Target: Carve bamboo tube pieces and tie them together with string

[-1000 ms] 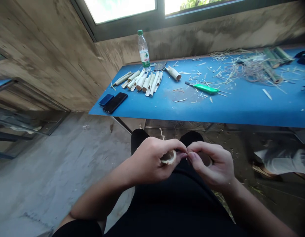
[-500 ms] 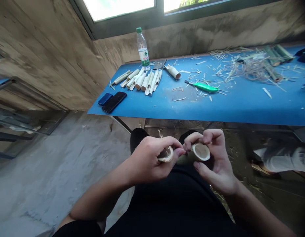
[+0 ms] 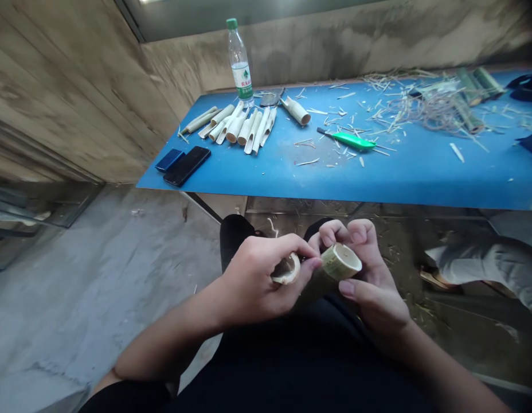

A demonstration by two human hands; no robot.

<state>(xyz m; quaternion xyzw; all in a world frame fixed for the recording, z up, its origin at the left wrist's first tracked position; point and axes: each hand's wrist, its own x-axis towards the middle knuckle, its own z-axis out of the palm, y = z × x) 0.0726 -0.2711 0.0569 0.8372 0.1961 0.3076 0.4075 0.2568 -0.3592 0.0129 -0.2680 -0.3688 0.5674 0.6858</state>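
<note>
left hand: curled around a bamboo piece, thumb and forefinger pinched at nine o'clock of a bamboo tube between the hands. right hand: cupped about that tube, thumb at six o'clock; whether it grips cannot be told. for steadiness, the right palm should brace the tube, keeping the left pinch light.

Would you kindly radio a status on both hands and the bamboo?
Left hand holding bamboo piece, close by green tube. Right hand cupped about that tube, grip unclear. Green tool apart, on blue table.
</note>
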